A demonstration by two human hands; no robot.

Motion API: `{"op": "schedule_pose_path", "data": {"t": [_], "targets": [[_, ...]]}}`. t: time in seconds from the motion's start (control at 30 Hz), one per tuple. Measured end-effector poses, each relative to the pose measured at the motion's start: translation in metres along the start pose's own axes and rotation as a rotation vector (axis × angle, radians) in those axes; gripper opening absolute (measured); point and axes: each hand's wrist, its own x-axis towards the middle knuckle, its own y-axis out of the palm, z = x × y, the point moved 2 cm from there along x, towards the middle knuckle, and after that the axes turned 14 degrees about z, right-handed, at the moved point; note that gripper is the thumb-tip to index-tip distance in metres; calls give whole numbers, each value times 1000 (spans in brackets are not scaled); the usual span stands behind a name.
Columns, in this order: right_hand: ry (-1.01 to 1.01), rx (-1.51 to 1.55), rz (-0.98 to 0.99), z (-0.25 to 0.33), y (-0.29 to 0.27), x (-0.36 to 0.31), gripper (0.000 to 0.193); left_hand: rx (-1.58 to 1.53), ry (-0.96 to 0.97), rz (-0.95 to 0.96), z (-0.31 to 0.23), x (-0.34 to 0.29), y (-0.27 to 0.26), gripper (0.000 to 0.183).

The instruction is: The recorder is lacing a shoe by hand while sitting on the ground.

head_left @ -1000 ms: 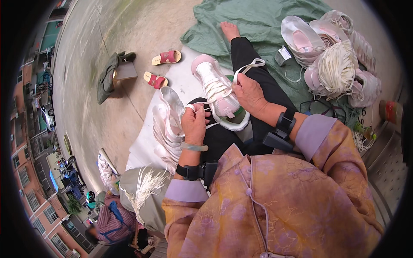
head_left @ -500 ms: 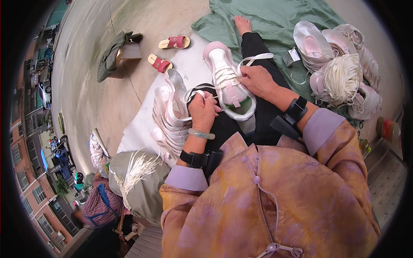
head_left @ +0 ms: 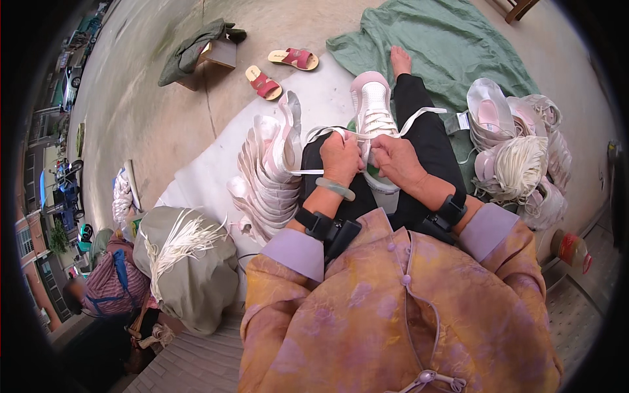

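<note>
A white and pink sneaker (head_left: 371, 93) rests between my legs, toe pointing away from me, with white lace crossed over its tongue. My left hand (head_left: 341, 158) is closed on a white shoelace (head_left: 422, 112) at the ankle end of the shoe, and a loop of lace trails to its left. Close beside it, my right hand (head_left: 397, 160) pinches the lace too, thumb and fingers together. The two hands almost meet and cover most of the shoe's opening. Just left of my left hand stands a nested row of white shoe uppers (head_left: 272, 173).
To the right, several white and pink shoes (head_left: 490, 118) lie with a bundle of white laces (head_left: 521, 167) on a green cloth (head_left: 436, 39). Left are a grey-green covered mound (head_left: 196, 281) topped with laces (head_left: 177, 252), red slippers (head_left: 295, 59) and a cloth-draped box (head_left: 216, 52).
My hands have come together over the shoe's opening; before, they were apart on either side. The right hand moved inward with the lace. The whole view has shifted slightly.
</note>
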Motion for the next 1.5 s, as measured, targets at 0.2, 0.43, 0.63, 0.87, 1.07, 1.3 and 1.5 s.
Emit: {"op": "schedule_pose_path", "data": {"t": [0.2,0.43,0.63,0.87,1.07,1.3,1.5], "targets": [[-3,-71,-111,-3,8,7,14,61,4,5,5,9,0,17],[23,113,-110,7,9,2,14,548,310,-129,8,18,0,16],[19,173,-43,3,4,7,17,612,302,-89,-2,17,3,16],[112,96,-56,4,5,17,15,646,313,-151,-2,14,5,16],[-3,17,-144,-5,11,15,14,612,317,-190,1,14,4,19],[106,201,-112,0,8,15,15,146,28,-90,7,17,3,15],[28,-185,-203,-7,8,22,11,330,147,-123,10,24,4,16]]}}
